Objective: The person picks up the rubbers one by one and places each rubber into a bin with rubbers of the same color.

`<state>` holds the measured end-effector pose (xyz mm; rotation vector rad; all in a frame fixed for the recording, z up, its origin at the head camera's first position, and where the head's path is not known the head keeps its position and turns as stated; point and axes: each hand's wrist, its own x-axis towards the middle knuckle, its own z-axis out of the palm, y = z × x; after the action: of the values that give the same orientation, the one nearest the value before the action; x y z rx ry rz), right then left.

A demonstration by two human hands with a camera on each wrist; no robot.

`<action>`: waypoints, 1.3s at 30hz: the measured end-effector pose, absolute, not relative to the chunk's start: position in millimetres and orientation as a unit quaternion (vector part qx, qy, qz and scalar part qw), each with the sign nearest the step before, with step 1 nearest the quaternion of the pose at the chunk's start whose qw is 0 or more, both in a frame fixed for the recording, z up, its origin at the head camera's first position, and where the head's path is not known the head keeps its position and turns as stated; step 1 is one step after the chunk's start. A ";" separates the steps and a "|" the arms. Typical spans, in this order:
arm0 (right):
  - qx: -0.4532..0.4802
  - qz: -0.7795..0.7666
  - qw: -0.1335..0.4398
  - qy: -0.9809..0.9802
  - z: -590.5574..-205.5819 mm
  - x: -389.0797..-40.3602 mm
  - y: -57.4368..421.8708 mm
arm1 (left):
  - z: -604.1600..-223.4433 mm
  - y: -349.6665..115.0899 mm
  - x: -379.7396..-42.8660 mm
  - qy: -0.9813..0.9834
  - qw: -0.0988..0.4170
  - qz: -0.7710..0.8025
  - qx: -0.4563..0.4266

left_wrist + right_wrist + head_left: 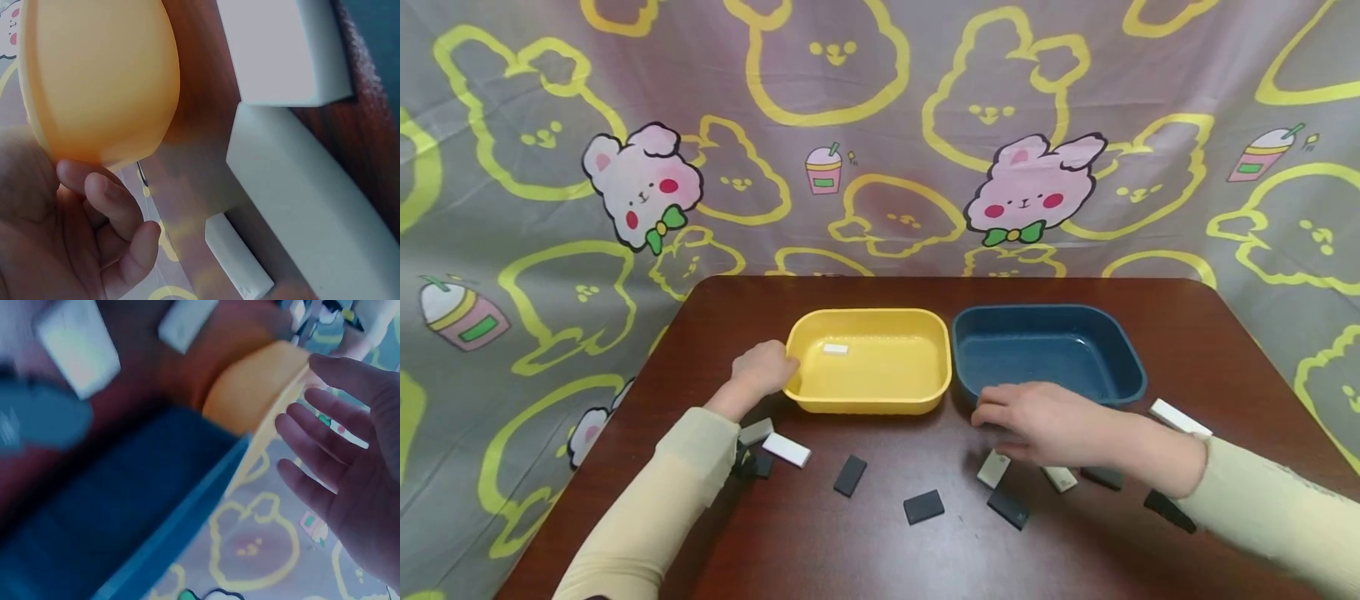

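Note:
My left hand (763, 367) holds the left end of the yellow bin (871, 407) at its rim. In the left wrist view, its curled fingers (112, 200) lie against the outer wall. My right hand (1045, 421) hovers in front of the blue bin (1048, 312), fingers loosely extended and holding nothing. Beneath it lie a beige block (993, 469), a second beige block (1062, 479) and a black block (1008, 508). One small white block (836, 350) lies inside the yellow bin.
Near my left sleeve lie a white block (786, 450), a grey block (756, 432) and a dark one (762, 464). Further black blocks lie mid-table (850, 476) and by my right forearm (1170, 510). A long white block (1180, 417) sits right of the blue bin. A patterned curtain (895, 150) surrounds the table.

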<state>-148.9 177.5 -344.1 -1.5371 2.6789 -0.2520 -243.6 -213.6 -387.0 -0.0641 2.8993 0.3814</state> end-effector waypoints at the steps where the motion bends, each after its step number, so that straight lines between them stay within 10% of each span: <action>1: -0.497 -0.085 0.033 0.863 -347.6 -143.9 179.4 | -387.0 -213.8 -243.6 0.985 0.108 0.130 -0.020; 39: -0.489 -0.016 0.031 0.872 -409.7 -135.5 173.5 | -390.8 -214.9 -245.5 0.985 0.112 0.126 -0.032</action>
<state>-135.5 173.5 -409.7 -1.5065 2.6864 -0.0502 -245.5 -214.9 -390.8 -0.0949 2.8916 0.3692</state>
